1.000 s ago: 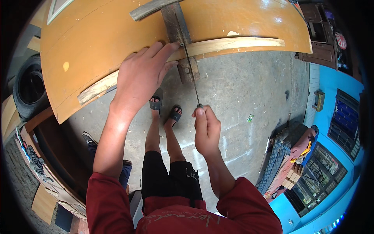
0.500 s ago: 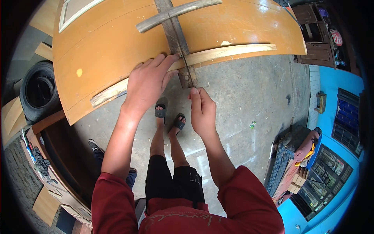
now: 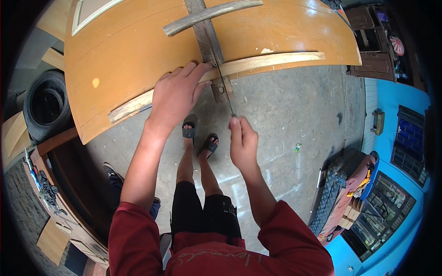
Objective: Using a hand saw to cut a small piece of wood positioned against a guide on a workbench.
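A flat grey concrete floor (image 3: 285,119) lies far below both hands. A big orange-brown table with a smooth top (image 3: 129,50) is under the left hand's fingers and reaches past them on both sides. A round black rubber tyre (image 3: 63,101) stands well to the left of the left hand. A long, thin strip of pale wood (image 3: 276,60) lies along the table's near edge, passing under the left hand and going off to its right. A flat dark brown wooden board (image 3: 202,37) crosses the strip just right of the left fingertips and pokes out past the table's edge. A shorter strip of grey wood (image 3: 221,12) lies across that board, beyond the left hand.

The left hand (image 3: 177,94) is palm down on the pale strip, thumb and pointing finger a little apart; I cannot tell if it grips. The right hand (image 3: 244,142) is closed around the near end of a thin dark rod (image 3: 226,95). The rod slants up from the right hand to the left pointing finger's tip.
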`<state>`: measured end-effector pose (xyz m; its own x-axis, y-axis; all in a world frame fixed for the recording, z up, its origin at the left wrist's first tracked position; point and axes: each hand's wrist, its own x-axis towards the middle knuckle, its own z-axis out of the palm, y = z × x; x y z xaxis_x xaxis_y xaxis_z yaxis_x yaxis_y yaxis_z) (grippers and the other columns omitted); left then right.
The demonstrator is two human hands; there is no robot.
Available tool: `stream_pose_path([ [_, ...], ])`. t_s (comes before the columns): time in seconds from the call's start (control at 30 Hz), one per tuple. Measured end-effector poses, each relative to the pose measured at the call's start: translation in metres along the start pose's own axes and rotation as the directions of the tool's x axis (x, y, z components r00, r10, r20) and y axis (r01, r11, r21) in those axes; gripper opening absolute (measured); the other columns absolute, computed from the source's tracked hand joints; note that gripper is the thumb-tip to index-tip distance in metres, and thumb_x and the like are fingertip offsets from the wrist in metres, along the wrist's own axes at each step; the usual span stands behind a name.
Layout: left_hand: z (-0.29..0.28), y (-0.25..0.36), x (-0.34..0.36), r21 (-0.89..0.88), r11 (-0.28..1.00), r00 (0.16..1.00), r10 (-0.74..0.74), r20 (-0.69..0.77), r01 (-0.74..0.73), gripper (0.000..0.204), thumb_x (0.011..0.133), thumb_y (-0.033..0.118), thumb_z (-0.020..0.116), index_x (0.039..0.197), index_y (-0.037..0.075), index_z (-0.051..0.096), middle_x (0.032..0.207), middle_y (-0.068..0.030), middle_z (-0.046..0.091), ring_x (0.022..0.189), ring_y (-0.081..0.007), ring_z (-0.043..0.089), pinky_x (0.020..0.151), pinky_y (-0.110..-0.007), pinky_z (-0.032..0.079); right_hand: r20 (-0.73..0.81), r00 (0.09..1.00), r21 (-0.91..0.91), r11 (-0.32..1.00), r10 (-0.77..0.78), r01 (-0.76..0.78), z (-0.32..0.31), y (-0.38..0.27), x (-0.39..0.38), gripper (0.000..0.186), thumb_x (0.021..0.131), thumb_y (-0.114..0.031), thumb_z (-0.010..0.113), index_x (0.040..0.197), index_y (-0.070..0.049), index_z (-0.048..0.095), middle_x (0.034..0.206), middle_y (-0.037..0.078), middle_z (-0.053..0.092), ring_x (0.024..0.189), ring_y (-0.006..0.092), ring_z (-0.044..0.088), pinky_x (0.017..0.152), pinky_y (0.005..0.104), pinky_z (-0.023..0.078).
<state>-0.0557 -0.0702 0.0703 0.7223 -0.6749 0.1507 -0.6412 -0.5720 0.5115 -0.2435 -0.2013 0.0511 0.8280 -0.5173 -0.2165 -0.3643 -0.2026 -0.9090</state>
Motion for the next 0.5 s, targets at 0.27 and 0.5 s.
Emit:
stream_pose_path([
  [0.27, 0.001, 0.000, 0.002, -0.017, 1.000, 1.000, 0.001, -0.007, -0.001, 0.035, 0.098, 0.024, 0.071, 0.130, 0.010, 0.066, 0.111, -0.0110, 0.073, 0.099, -0.0357, 0.071, 0.083, -0.046, 0.056, -0.032, 0.997, -0.029, 0.997, -0.075, 0.074, 0.007, -0.004, 0.019, 0.036, 0.115, -0.024, 0.051, 0.088, -0.002, 0.060, 0.062, -0.003, 0.048, 0.060, 0.0037, 0.041, 0.055, 0.0263, 0.034],
  [0.5, -0.001, -0.002, 0.000, 0.000, 0.999, 0.998, -0.049, -0.029, 0.049, 0.031, 0.097, 0.026, 0.074, 0.117, 0.007, 0.062, 0.103, -0.0148, 0.074, 0.098, -0.0397, 0.071, 0.082, -0.048, 0.055, 0.042, 0.998, -0.002, 0.999, 0.047, -0.046, -0.013, 0.012, -0.026, 0.029, 0.113, -0.022, 0.055, 0.095, 0.000, 0.062, 0.071, 0.013, 0.066, 0.061, 0.0177, 0.065, 0.059, 0.0339, 0.049],
])
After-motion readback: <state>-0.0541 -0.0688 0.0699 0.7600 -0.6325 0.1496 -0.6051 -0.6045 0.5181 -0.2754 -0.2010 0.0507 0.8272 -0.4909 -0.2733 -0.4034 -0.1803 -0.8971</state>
